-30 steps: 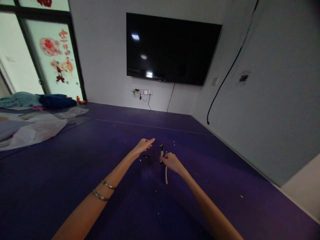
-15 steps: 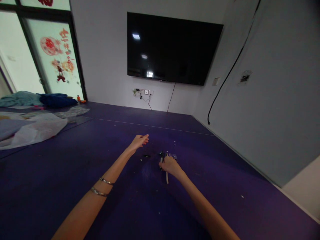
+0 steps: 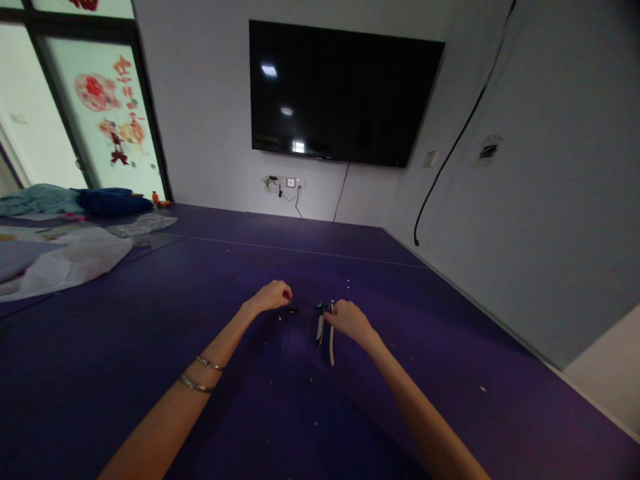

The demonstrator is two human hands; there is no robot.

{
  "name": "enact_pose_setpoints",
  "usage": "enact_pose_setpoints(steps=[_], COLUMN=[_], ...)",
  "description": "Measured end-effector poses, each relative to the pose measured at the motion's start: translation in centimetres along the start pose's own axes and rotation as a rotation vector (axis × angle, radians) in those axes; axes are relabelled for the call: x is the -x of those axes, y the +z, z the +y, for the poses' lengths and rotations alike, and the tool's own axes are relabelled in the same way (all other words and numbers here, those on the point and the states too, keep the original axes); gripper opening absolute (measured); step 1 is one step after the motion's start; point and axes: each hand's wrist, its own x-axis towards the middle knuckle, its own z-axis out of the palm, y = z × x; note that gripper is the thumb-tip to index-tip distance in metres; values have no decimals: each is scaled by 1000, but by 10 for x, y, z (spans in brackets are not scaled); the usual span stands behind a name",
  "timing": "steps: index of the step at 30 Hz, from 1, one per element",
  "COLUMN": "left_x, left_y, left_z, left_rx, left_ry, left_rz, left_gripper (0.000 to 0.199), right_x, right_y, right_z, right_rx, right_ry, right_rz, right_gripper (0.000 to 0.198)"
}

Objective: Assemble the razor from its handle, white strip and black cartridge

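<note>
My left hand (image 3: 273, 295) hovers just above the floor with its fingers curled downward, close to a small black piece (image 3: 292, 311). Whether anything is between those fingertips is hidden. My right hand (image 3: 349, 318) is closed, its fingers pressed together over the upper end of a thin pale strip (image 3: 331, 347); what they grip is concealed. Beside its thumb lies a small T-shaped tool (image 3: 320, 327) with a dark head and a light, dark-edged handle, resembling a razor. I cannot tell whether the thumb touches it.
Small white scraps (image 3: 349, 284) dot the purple floor (image 3: 225, 400). Clear plastic sheeting (image 3: 95, 257) and folded blue cloth (image 3: 113, 201) lie at the left. A television (image 3: 345, 93) hangs on the far wall, and a black cable (image 3: 453, 153) dangles down the right wall.
My left hand has lowered and its outstretched fingers have curled toward the black piece. My right hand has shifted off the tool's handle, uncovering it; a bluish packet beyond is now hidden.
</note>
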Motion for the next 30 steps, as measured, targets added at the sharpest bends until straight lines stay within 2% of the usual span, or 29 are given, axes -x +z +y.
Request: enact_pose_setpoints(steps=[6,11,16,21,26,30], left_x=[5,4,2,2,2,-2], left_y=[7,11,14,20,21,13], left_z=[-7,-7,-9,-15,-18,3], left_rx=[-157,-176,-157,-92,-26,2], left_ry=[-58,-37,-24,-74,-87,35], left_rz=[-97,-122,-131,-94,-83,14], left_gripper=[23,21,17,16,18,18], right_x=[-10,-17,-20,-20,-21,-21], right_y=[-38,-53,-54,-49,-44,-43], right_z=[31,52,62,61,61,54], right_rx=[-95,-131,-178,-219,-238,-393], right_ry=[-5,32,42,38,40,-75], right_rz=[74,118,123,121,193,217], right_gripper=[34,35,35,33,29,25])
